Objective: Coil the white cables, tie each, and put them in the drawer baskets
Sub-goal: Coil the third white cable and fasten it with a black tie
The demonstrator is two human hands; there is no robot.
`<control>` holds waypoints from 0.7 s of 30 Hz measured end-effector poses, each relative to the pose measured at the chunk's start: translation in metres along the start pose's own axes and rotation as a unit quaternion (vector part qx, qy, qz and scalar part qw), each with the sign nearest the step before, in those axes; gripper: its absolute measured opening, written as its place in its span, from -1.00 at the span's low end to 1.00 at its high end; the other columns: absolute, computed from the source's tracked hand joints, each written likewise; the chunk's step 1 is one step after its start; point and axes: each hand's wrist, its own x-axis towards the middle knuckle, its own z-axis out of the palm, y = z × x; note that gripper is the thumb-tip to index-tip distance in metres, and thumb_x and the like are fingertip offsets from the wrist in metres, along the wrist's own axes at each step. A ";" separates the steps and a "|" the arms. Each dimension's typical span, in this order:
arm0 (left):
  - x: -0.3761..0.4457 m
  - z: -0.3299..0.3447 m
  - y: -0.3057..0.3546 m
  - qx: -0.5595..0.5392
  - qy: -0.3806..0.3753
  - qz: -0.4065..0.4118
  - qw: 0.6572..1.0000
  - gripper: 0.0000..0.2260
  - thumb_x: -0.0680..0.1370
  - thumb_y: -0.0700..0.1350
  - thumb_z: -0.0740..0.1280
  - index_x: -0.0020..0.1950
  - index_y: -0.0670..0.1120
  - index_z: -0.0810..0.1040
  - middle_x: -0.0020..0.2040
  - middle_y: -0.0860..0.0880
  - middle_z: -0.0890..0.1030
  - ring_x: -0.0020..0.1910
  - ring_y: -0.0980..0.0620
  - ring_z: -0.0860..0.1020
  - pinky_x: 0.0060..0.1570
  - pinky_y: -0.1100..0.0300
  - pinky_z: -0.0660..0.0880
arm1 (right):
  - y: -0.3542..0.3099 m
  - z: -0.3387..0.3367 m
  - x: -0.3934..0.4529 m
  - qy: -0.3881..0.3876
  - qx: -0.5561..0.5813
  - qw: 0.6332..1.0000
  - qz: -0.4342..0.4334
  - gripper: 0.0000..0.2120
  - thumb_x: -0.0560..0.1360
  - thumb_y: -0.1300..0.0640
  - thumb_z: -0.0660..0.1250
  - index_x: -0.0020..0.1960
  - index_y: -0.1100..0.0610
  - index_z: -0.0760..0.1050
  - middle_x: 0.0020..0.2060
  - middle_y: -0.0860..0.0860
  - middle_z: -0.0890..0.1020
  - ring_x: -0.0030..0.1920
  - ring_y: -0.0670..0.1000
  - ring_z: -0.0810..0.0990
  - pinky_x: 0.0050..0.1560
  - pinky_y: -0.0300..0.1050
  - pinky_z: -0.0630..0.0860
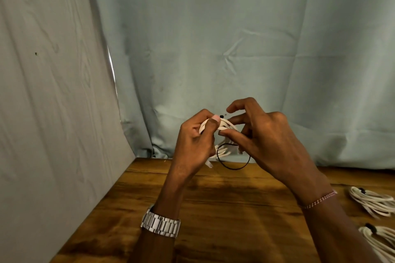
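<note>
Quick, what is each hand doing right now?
Left hand: grips the coiled white cable, thumb pressed on top.
Right hand: fingers curled at the coil, working the thin black tie; its exact pinch cannot be told.

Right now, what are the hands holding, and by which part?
The left hand grips the coiled white cable at its top bend. The right hand works a thin black tie there; its exact pinch is hidden.

Coiled cable (pixel 222 126) mostly behind fingers; lower bundle (pixel 379 241) (right edge) cut off
</note>
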 end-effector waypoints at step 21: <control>0.007 -0.002 -0.014 -0.124 0.109 -0.100 0.981 -0.78 0.66 -0.18 0.23 -0.15 -0.11 0.57 -0.47 -0.08 0.21 -0.54 0.04 0.15 -0.51 0.23 0.16 | -0.015 -0.026 -0.005 -0.093 0.432 0.892 0.100 -0.60 0.52 0.58 0.24 0.21 0.27 0.62 0.19 -0.01 0.69 0.23 -0.05 0.65 0.24 -0.19 0.56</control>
